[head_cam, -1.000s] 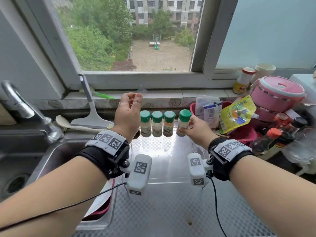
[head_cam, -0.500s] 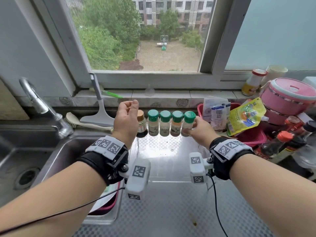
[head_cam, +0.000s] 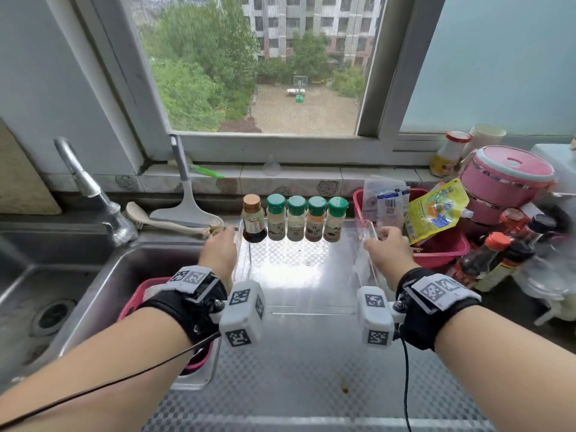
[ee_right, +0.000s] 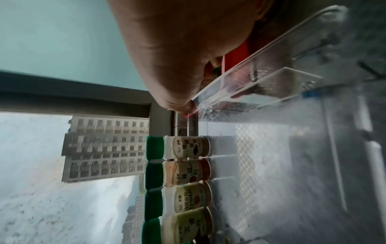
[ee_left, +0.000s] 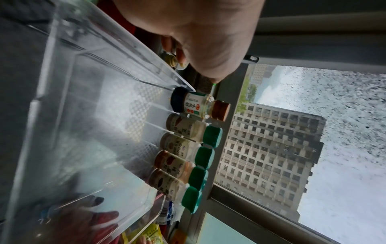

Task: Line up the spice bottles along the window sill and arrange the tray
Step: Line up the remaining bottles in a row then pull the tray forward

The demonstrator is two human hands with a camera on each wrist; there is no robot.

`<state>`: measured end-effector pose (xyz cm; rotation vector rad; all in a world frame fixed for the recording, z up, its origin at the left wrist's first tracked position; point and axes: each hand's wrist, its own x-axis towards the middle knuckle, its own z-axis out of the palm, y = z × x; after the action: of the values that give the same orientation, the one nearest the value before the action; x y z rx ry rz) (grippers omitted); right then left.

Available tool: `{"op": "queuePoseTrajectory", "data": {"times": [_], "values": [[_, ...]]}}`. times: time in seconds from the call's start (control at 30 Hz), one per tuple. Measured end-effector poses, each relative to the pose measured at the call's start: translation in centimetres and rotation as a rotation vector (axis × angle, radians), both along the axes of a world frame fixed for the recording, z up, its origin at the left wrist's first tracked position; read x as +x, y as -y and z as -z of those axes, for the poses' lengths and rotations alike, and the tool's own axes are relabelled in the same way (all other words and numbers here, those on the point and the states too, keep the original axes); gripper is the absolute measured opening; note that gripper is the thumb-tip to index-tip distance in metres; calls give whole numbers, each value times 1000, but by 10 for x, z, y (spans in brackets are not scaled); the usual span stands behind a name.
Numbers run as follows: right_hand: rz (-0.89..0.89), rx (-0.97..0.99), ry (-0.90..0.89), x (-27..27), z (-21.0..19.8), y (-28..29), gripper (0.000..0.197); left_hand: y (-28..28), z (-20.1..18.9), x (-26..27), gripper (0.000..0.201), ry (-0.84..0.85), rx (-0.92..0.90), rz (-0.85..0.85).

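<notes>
Bottles released; both hands now on clear plastic tray [head_cam: 307, 285]: left fingers [head_cam: 226, 236] and right fingers [head_cam: 385, 236] pinching side rims. Five spice bottles [head_cam: 296, 218] lined just beyond fingers, below sill. Tray arranging begins.

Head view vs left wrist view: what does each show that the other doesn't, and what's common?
Only the head view shows the faucet, the sink, the pink lunch box, both wrist cameras, and the right hand from above, gripping the clear tray at its right rim.

Only the left wrist view shows the underside of the left hand, beside the tray's left rim.

Both show the brown-capped bottle, the four green-capped spice bottles in a row beside it, the tray and the building outside.
</notes>
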<state>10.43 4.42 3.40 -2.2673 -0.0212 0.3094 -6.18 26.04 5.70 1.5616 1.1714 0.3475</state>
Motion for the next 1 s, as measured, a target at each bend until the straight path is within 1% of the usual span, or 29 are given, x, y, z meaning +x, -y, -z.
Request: {"op": "queuePoseTrajectory", "data": {"times": [0.03, 0.1, 0.17, 0.2, 0.27, 0.33, 0.4, 0.47, 0.6, 0.63, 0.73, 0.77, 0.83, 0.93, 1.0], "values": [[42, 52, -51, -4, 3, 3, 56, 4, 2, -4, 56, -26, -18, 3], [102, 164, -151, -11, 10, 7, 46, 12, 8, -11, 58, -59, -60, 26], [114, 248, -215, -19, 13, 11, 38, 21, 13, -15, 57, -40, -96, 33], [126, 268, -231, -24, 15, 12, 39, 25, 14, -17, 53, -27, -107, 25], [161, 302, -238, -33, 20, 13, 50, 31, 18, -19, 35, -19, -114, 1], [203, 295, -217, -41, 24, 12, 63, 36, 19, -19, 33, -23, -133, -36], [227, 305, -177, -46, 28, 12, 69, 39, 17, -20, 35, -22, -146, -54], [241, 327, -162, -52, 24, 11, 70, 40, 16, -19, 32, -27, -125, -66], [249, 340, -132, -57, 18, 8, 64, 38, 23, -15, 22, -26, -64, -37], [248, 342, -121, -57, 18, 7, 64, 37, 23, -14, 22, -18, -62, -35], [245, 337, -102, -53, 17, 5, 63, 37, 18, -8, 42, -30, -50, -30], [242, 332, -101, -52, 16, 4, 62, 37, 16, -7, 44, -35, -46, -37], [239, 349, -98, -45, 15, 0, 58, 34, 14, -2, 48, -36, -51, -40], [251, 381, -98, -33, 12, -7, 51, 28, 14, 6, 50, -21, -106, -53], [265, 412, -106, -25, 10, -10, 45, 24, 13, 13, 52, 9, -156, -97]]}}
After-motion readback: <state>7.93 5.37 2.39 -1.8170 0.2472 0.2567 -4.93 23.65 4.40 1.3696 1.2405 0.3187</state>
